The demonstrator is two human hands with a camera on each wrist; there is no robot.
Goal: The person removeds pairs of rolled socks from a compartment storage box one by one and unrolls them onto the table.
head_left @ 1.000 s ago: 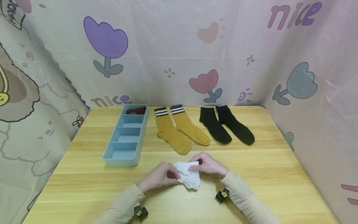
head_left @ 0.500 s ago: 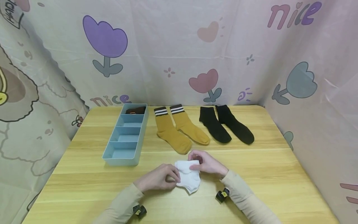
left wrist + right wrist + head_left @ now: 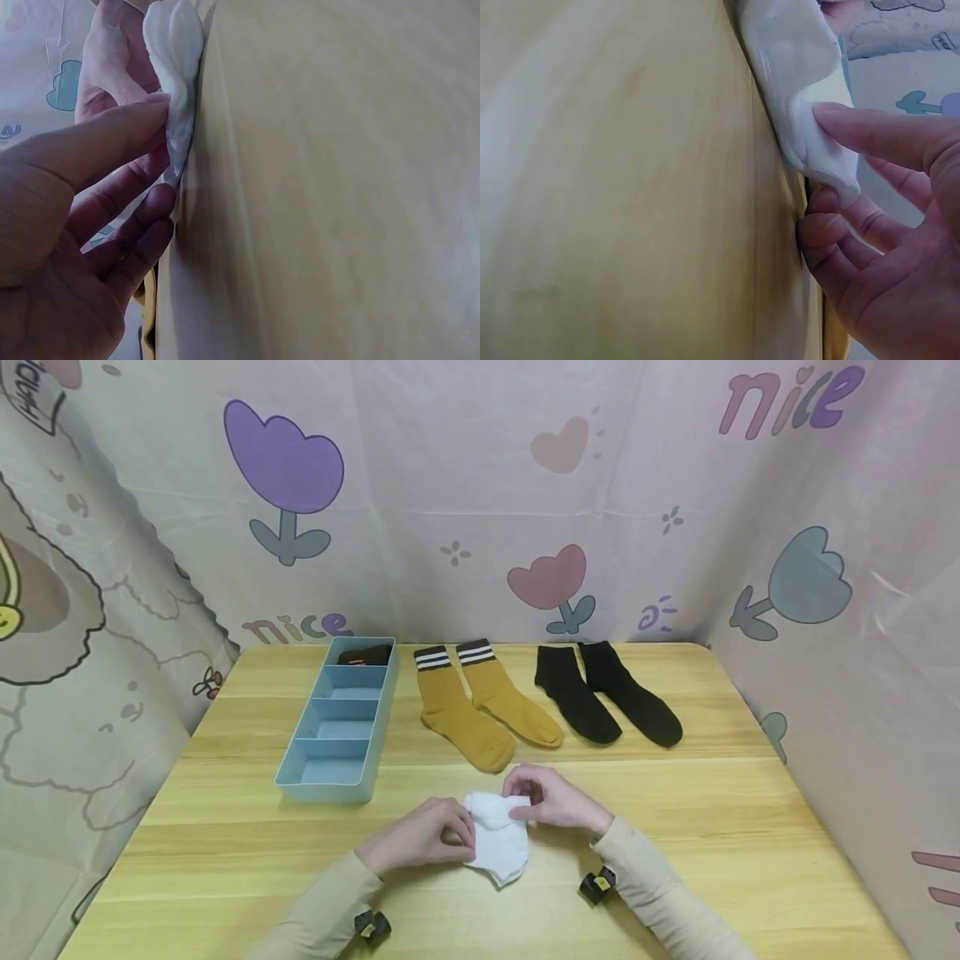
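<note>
A folded white sock (image 3: 501, 852) lies near the front middle of the table in the head view, its upper part turned down in a flap. My left hand (image 3: 429, 835) pinches its left edge between thumb and fingers. At the upper right corner, my right hand (image 3: 557, 798) pinches the flap, thumb on top. The left wrist view shows the white sock (image 3: 180, 45) edge-on, close over the wood, with the left thumb (image 3: 127, 127) against it. Seen from the right wrist, the fabric (image 3: 787, 60) bends in a soft wave beside the right thumb (image 3: 877, 135).
A blue organizer box (image 3: 381, 727) with several compartments stands at the left; a dark brown bundle (image 3: 365, 656) fills its far one. Behind the hands lie two mustard socks (image 3: 465, 727) with striped cuffs and two black socks (image 3: 577, 697). A patterned curtain (image 3: 435, 460) borders the table (image 3: 720, 852).
The white sock's lower part has been spread flatter and now comes to a point toward the front. My left hand has shifted slightly left; the right hand keeps its grip at the top.
</note>
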